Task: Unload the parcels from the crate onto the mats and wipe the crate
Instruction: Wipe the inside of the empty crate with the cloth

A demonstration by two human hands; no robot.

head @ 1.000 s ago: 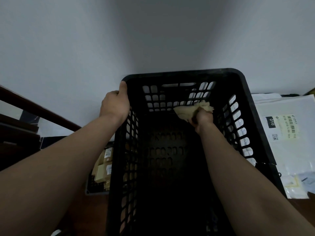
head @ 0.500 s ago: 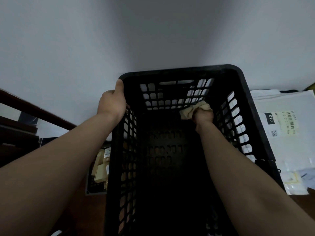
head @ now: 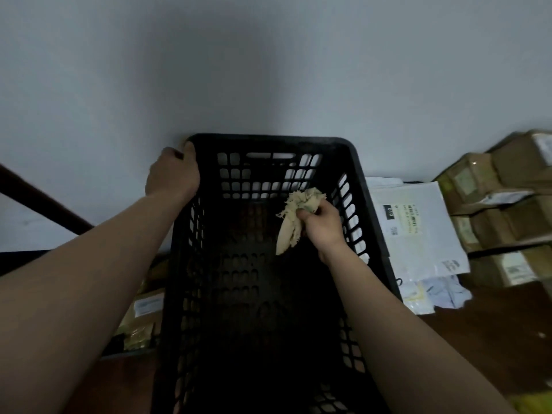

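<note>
A black slatted plastic crate (head: 355, 162) fills the middle of the view, its dark inside holding no parcels that I can see. My left hand (head: 171, 174) grips the crate's far left corner rim. My right hand (head: 321, 225) is inside the crate near the right wall and holds a crumpled beige cloth (head: 294, 218), which hangs down to the left of my fist. White bagged parcels (head: 418, 222) lie to the right of the crate, and brown cardboard parcels (head: 501, 204) are stacked further right.
A light wall (head: 268, 70) stands just behind the crate. More boxed parcels (head: 143, 318) lie low on the left beside the crate. A dark wooden rail (head: 41, 201) runs diagonally at the left. Brown floor (head: 484, 339) shows at the lower right.
My right hand has drawn back from the crate's far wall toward me and the right side, and the cloth now hangs loose. The view swung right, showing the cardboard stack.
</note>
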